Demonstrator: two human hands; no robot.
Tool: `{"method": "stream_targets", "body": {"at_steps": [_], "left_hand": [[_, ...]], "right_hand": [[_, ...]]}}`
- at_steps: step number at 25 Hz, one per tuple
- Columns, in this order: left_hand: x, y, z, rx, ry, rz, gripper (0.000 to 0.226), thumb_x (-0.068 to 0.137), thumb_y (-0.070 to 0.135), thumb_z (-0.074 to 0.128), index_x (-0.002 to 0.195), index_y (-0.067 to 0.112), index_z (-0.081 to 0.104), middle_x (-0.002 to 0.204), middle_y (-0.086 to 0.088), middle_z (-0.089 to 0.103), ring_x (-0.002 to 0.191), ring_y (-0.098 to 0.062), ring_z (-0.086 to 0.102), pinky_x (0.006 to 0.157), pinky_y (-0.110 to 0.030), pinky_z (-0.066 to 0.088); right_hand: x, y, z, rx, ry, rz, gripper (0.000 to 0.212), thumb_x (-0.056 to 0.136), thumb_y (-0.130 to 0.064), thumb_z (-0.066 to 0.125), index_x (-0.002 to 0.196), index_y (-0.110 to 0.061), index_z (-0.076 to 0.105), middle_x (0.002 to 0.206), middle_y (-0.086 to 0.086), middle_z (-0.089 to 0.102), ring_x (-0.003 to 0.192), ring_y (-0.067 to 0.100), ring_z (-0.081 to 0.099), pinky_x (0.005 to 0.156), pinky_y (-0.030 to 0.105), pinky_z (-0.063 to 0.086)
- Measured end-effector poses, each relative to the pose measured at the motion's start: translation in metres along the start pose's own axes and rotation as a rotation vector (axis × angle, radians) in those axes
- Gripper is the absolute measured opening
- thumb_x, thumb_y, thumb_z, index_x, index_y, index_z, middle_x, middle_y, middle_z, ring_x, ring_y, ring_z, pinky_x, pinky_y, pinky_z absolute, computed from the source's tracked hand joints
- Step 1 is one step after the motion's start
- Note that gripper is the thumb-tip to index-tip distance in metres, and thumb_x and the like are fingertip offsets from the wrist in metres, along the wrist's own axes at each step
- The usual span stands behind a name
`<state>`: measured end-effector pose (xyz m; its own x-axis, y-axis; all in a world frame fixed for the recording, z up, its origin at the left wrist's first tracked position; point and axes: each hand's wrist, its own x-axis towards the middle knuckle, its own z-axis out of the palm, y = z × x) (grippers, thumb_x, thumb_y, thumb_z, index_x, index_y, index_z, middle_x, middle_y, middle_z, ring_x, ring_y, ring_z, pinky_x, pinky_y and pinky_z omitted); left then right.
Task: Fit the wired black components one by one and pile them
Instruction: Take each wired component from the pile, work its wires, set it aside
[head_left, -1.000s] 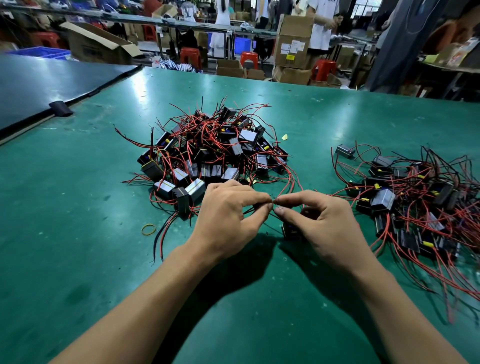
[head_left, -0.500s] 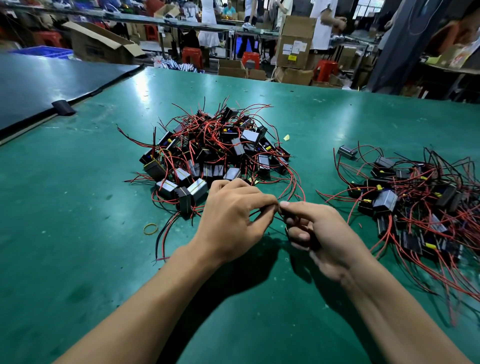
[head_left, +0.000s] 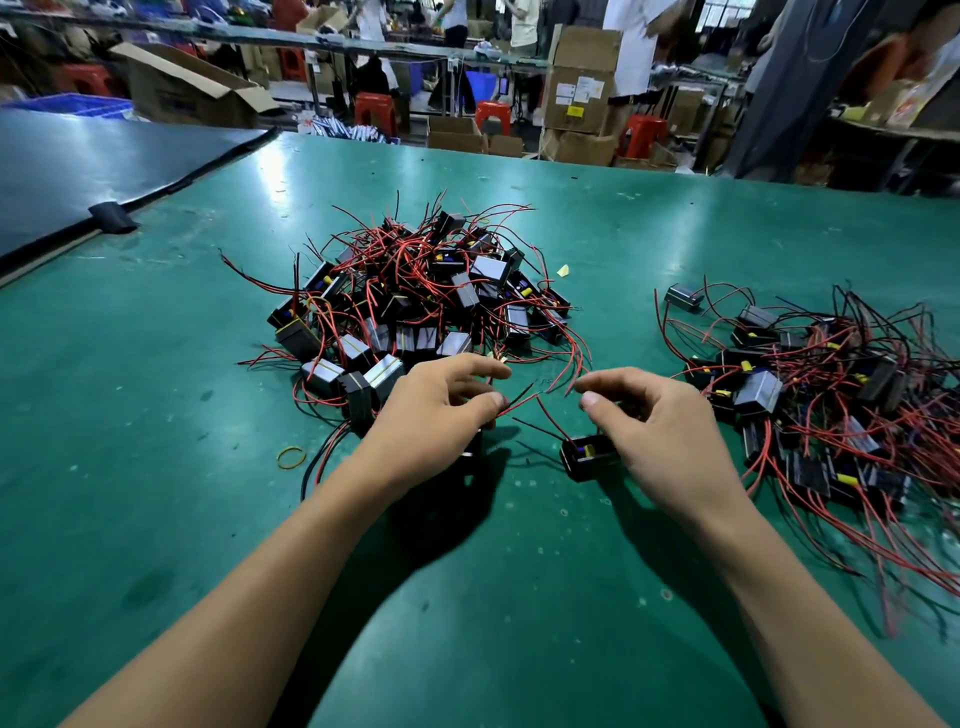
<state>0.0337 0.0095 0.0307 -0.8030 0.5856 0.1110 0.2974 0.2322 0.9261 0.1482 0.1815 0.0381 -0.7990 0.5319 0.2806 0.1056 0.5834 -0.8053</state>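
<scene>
Green bench mat in a crowded workshop, with cartons and red stools beyond. Parts both hands after bringing their fingertips together half a second ago over a pair of wire ends. Draws the left hand back toward the centre heap, thumb pinching a red wire against the curled fingers, with a dark block barely showing under the palm; impossible to tell whether gripped or merely covered. Curls the lower fingers of the right hand round a black component, held low on or just above the mat between the two heaps, yellow part facing up, thumb and forefinger loosely hooked and clear of each other. Leaves loose red and black leads arching across the gap between the hands. Suggests the joining of this pair either finished or let go: no telling from here whether the leads stay connected. Points, on that reading, to dropping the piece onto the right-hand heap, just beside that hand, then fetching another from the centre. Plenty left in both heaps, so far from done. Stray yellow rubber band lying on the mat near the left wrist.
</scene>
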Motion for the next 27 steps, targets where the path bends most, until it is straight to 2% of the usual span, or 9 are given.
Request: {"method": "stream_targets", "body": {"at_steps": [3,6,8,10,12,15,18,23,27], "left_hand": [[0.001,0.0,-0.002,-0.089,-0.128,-0.047,0.019,0.092,0.017,0.065,0.109,0.026,0.067,0.089,0.005,0.077,0.082,-0.013,0.07,0.087,-0.036,0.055],[0.001,0.001,-0.002,-0.196,-0.194,-0.053,0.015,0.092,0.017,0.067,0.106,0.021,0.069,0.088,-0.001,0.077,0.078,-0.013,0.066,0.084,-0.03,0.055],[-0.001,0.002,0.0,-0.236,-0.23,-0.058,0.011,0.091,0.016,0.067,0.102,0.018,0.071,0.086,-0.005,0.077,0.079,-0.015,0.063,0.078,-0.025,0.052],[-0.002,0.003,0.003,-0.286,-0.259,-0.059,0.01,0.09,0.013,0.067,0.099,0.017,0.072,0.084,-0.008,0.076,0.077,-0.015,0.061,0.072,-0.023,0.049],[-0.002,0.003,0.005,-0.306,-0.238,-0.041,0.012,0.09,0.011,0.068,0.099,0.017,0.073,0.083,-0.008,0.076,0.075,-0.013,0.062,0.071,-0.024,0.05],[-0.001,0.001,0.005,-0.286,-0.138,-0.015,0.019,0.09,0.008,0.066,0.102,0.021,0.073,0.083,-0.008,0.074,0.069,-0.01,0.062,0.062,-0.018,0.051],[0.001,-0.002,0.005,-0.246,-0.048,-0.005,0.027,0.09,0.009,0.063,0.105,0.031,0.071,0.087,-0.005,0.073,0.061,-0.008,0.059,0.056,-0.014,0.045],[0.0,-0.003,0.006,-0.206,-0.025,0.026,0.018,0.091,0.018,0.067,0.1,0.033,0.072,0.08,-0.002,0.071,0.053,-0.01,0.057,0.054,-0.018,0.045],[0.0,-0.002,0.007,-0.21,-0.04,0.002,0.015,0.089,0.02,0.069,0.101,0.028,0.073,0.081,-0.004,0.073,0.06,-0.013,0.058,0.057,-0.02,0.047]], "right_hand": [[-0.002,0.001,0.006,-0.231,-0.089,-0.133,0.021,0.097,-0.021,0.063,0.108,-0.035,0.072,0.098,-0.015,0.069,0.106,0.008,0.057,0.1,0.032,0.036],[-0.002,0.001,0.011,-0.37,-0.18,-0.184,0.025,0.103,-0.029,0.049,0.124,-0.04,0.06,0.096,-0.03,0.061,0.111,0.001,0.044,0.092,0.028,0.019],[-0.002,0.0,0.011,-0.407,-0.233,-0.176,0.025,0.103,-0.032,0.048,0.124,-0.042,0.059,0.091,-0.024,0.056,0.105,0.003,0.042,0.086,0.028,0.017],[-0.003,-0.002,0.009,-0.387,-0.274,-0.177,0.024,0.102,-0.033,0.051,0.121,-0.042,0.061,0.084,-0.02,0.057,0.1,0.003,0.044,0.083,0.028,0.017],[-0.003,-0.005,0.006,-0.326,-0.296,-0.181,0.022,0.1,-0.032,0.057,0.118,-0.042,0.064,0.072,-0.029,0.059,0.093,-0.011,0.043,0.08,0.029,0.018],[-0.003,-0.007,0.003,-0.258,-0.292,-0.139,0.021,0.095,-0.035,0.063,0.115,-0.042,0.067,0.069,-0.033,0.061,0.091,-0.018,0.044,0.086,0.029,0.022],[-0.003,-0.006,0.002,-0.198,-0.252,-0.092,0.016,0.092,-0.038,0.067,0.108,-0.038,0.071,0.073,-0.025,0.066,0.075,-0.009,0.051,0.094,0.038,0.036],[-0.005,-0.005,0.008,-0.046,-0.185,-0.052,0.007,0.09,-0.031,0.071,0.09,-0.028,0.077,0.068,-0.011,0.068,0.071,0.018,0.065,0.069,0.032,0.054],[-0.008,-0.007,0.01,-0.01,-0.21,-0.091,0.008,0.092,-0.028,0.069,0.088,-0.028,0.076,0.07,-0.01,0.072,0.063,0.008,0.064,0.063,0.025,0.051]]}}
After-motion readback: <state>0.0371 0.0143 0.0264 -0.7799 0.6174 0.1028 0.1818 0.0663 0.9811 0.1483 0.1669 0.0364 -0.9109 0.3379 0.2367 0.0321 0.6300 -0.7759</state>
